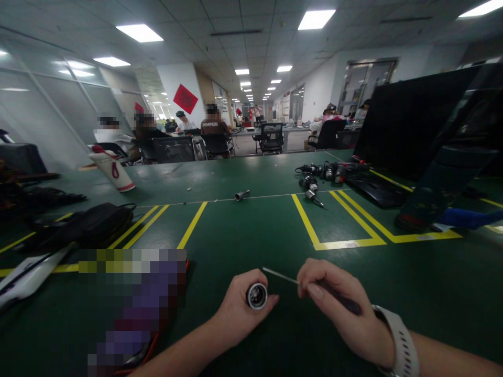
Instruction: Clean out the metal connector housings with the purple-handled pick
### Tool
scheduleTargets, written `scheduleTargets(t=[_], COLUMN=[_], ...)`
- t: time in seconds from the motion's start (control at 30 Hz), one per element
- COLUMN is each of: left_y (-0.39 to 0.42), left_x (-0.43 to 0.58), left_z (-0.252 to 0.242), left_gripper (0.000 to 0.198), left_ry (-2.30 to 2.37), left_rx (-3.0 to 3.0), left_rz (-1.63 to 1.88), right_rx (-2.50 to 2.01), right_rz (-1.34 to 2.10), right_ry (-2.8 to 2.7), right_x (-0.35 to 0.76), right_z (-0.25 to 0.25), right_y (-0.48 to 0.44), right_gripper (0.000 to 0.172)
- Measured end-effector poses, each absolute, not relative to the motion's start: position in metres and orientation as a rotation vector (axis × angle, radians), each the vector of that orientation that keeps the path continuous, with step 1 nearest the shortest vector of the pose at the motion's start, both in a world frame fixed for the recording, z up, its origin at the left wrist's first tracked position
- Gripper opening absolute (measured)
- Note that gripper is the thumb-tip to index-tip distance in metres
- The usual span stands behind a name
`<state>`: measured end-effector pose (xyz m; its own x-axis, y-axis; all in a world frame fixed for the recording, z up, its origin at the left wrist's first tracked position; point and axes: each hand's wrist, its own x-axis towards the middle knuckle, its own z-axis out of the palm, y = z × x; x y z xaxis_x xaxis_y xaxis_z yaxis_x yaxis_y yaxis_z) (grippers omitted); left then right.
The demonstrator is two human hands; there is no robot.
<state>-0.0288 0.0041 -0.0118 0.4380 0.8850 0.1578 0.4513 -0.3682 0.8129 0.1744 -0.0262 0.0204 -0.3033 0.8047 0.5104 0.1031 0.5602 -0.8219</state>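
My left hand (238,309) is closed round a small black cylindrical part with a round metal end (257,296) that faces the camera. My right hand (338,309) is closed on a thin tool with a dark handle; its slim metal shaft (280,276) points left, just above the cylinder. Both hands rest low over the green table (243,230), a few centimetres apart. A pale band (403,345) is on my right wrist.
Yellow lines mark bays on the table. A small metal part (241,195) lies mid-table; power tools and cables (328,174) lie farther right. A black bag (92,225) sits left, a dark monitor (424,120) right. Seated people work in the background.
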Motion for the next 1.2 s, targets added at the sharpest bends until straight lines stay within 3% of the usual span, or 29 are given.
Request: scheduleTargets(t=[0.1, 0.3, 0.47, 0.6, 0.7, 0.83, 0.97, 1.2], left_y=[0.004, 0.001, 0.002, 0.005, 0.006, 0.006, 0.005, 0.004], left_x=[-0.028, -0.026, -0.028, -0.029, -0.03, -0.03, -0.03, -0.03], left_z=[-0.013, -0.014, -0.019, -0.021, -0.019, -0.018, -0.015, -0.01], left_gripper=[0.02, 0.061, 0.075, 0.072, 0.066, 0.059, 0.052, 0.043], left_ry=[1.08, 0.875, 0.982, 1.171, 1.24, 1.23, 1.222, 1.197], left_rx=[1.972, 1.905, 1.985, 1.987, 1.926, 1.97, 1.992, 2.049], left_rz=[0.77, 0.675, 0.674, 0.862, 0.816, 0.735, 0.686, 0.666], right_rx=[-0.759, -0.772, -0.758, -0.848, -1.048, -1.302, -1.531, -1.739], right_rz=[0.639, 0.422, 0.327, 0.141, -0.166, -0.334, -0.41, -0.402], right_ry=[-1.983, -2.351, -2.38, -2.257, -2.143, -1.943, -1.854, -1.838], right_x=[0.17, 0.156, 0.16, 0.186, 0.224, 0.29, 0.343, 0.368], right_z=[0.019, 0.007, 0.006, 0.019, 0.023, 0.008, -0.015, -0.046], right_y=[-0.025, -0.028, -0.03, -0.016, 0.011, 0.056, 0.085, 0.096], right_gripper=[0.017, 0.017, 0.017, 0.02, 0.018, 0.013, 0.009, 0.022])
